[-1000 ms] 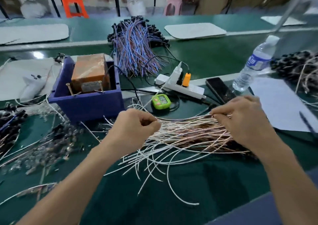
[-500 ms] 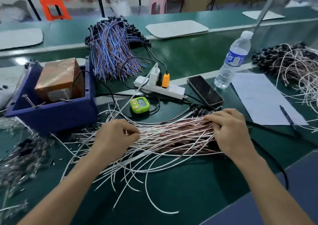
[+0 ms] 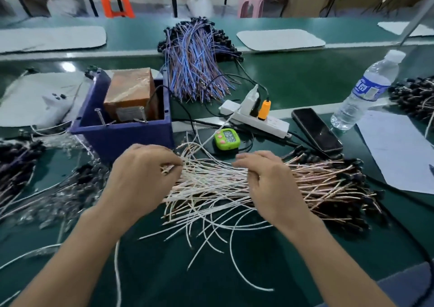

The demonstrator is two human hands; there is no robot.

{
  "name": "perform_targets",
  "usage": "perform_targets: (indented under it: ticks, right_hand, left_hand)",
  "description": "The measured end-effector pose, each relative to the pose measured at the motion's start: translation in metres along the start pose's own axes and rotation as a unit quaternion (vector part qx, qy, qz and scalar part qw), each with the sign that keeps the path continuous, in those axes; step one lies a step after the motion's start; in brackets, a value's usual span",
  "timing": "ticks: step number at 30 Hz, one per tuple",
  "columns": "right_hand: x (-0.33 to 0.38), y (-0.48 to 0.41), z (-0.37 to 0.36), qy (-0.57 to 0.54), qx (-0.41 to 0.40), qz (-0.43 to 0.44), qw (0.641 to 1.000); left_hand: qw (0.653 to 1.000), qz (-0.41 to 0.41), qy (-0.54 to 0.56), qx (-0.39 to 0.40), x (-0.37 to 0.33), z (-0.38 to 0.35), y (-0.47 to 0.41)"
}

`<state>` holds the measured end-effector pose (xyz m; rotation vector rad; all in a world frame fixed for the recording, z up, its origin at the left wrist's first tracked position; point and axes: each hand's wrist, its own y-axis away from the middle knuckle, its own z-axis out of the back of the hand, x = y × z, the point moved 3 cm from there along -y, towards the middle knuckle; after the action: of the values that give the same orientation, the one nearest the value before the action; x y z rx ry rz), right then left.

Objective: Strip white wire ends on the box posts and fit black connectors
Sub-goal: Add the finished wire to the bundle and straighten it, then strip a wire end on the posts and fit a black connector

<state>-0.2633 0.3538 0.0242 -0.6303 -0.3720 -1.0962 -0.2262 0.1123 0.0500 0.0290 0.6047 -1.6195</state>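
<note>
The white wires lie fanned on the worktop between both sets of fingers. The left hand pinches some wire ends. The right hand curls onto the bundle, its grip unclear. The blue box sits just beyond the left fingers.

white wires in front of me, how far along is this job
Done: many white wires already carry black connectors at their right ends. In hand: the left hand pinches wire ends and the right hand lies curled on the pile. Still to do: no wire sits on the posts of the blue box, and the near ends have no connectors.
</note>
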Motion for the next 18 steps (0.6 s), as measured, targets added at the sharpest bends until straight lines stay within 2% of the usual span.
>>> perform_targets:
  ticks: [4,8,13,18]
  right_hand:
    - [0.077,-0.027,-0.046,-0.056,0.107,0.060,0.991]
    - [0.152,-0.048,-0.099,-0.052,0.193,0.123,0.972]
    - [0.228,-0.071,-0.177,-0.007,0.318,0.172,0.932]
    - [0.279,-0.085,-0.237,0.082,0.366,0.278,0.884]
  left_hand:
    - [0.994,0.098,0.047,-0.018,0.043,0.027,0.022]
    - [0.982,0.185,-0.032,-0.020,0.093,0.055,0.055]
    - [0.955,0.278,-0.094,-0.039,0.156,0.095,0.097]
    - [0.931,0.335,-0.128,-0.070,0.207,0.114,0.119]
